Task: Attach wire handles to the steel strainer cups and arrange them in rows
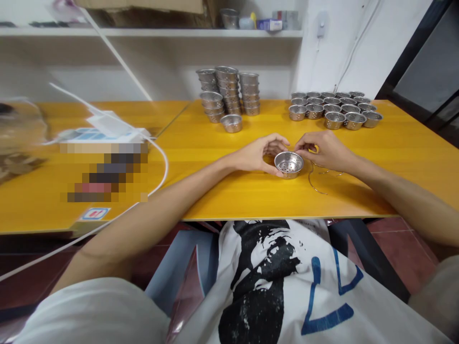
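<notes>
A small perforated metal strainer cup (289, 164) sits upright on the yellow table near its front edge. My left hand (260, 154) curls around the cup's left side, thumb low at the front and fingers behind. At the right rim, the fingertips of my right hand (321, 148) are pinched together; what lies between them is too small to make out. Thin bent metal wires (316, 186) lie on the table under and beside my right hand, partly hidden by it.
Stacked strainer cups (227, 91) stand at the back, with a single cup (231, 123) before them. Rows of cups (334, 120) fill the back right. A white cable (166, 165) loops across the left, near a blurred power strip (103, 135). A shelf (154, 32) runs above.
</notes>
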The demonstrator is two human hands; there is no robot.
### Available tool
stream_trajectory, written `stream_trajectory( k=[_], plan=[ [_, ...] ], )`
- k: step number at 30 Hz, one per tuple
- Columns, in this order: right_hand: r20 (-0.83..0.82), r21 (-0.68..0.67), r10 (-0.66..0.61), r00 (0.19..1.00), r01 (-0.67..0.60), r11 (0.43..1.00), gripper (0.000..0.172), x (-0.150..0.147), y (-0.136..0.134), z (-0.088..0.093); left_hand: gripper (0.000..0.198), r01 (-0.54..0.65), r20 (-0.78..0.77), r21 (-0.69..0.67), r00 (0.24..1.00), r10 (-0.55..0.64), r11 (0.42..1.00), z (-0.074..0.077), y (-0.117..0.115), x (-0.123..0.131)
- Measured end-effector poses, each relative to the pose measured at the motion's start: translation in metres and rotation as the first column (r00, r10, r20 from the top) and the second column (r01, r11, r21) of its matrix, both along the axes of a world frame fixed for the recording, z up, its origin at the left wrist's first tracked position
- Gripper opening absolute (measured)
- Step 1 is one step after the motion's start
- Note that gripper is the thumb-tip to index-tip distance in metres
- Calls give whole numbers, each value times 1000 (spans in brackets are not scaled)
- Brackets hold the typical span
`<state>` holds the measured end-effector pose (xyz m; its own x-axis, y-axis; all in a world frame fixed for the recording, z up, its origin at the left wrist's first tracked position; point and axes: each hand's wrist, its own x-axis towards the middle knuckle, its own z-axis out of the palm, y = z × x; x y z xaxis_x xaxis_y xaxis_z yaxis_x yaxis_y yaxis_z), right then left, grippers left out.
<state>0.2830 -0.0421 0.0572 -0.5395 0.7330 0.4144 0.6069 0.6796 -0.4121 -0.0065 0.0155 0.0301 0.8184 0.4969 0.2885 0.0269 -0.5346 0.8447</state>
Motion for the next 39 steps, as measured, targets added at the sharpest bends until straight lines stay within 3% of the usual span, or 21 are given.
stream_trajectory(
  k=[9, 29, 36, 39],
  plan=[
    [72, 98, -50, 996, 43, 994, 21, -3, -3, 0, 78, -73, 42, 64, 997, 71, 995, 6, -14, 6],
    [73, 129, -41, 996, 31, 991, 23, 1, 1, -1, 73, -75, 57, 47, 996, 72, 996, 6, -16, 7],
    [-27, 237, -5, 1000, 12, 972, 16, -7, -3, -11, 55, -36, -41, 222, 998, 46, 974, 7, -16, 8],
    [-129, 183, -12, 992, 36, 982, 16, -11, -6, -12, 53, -1, -42, 253, 999, 12, 967, 8, -16, 10]
  ],
)
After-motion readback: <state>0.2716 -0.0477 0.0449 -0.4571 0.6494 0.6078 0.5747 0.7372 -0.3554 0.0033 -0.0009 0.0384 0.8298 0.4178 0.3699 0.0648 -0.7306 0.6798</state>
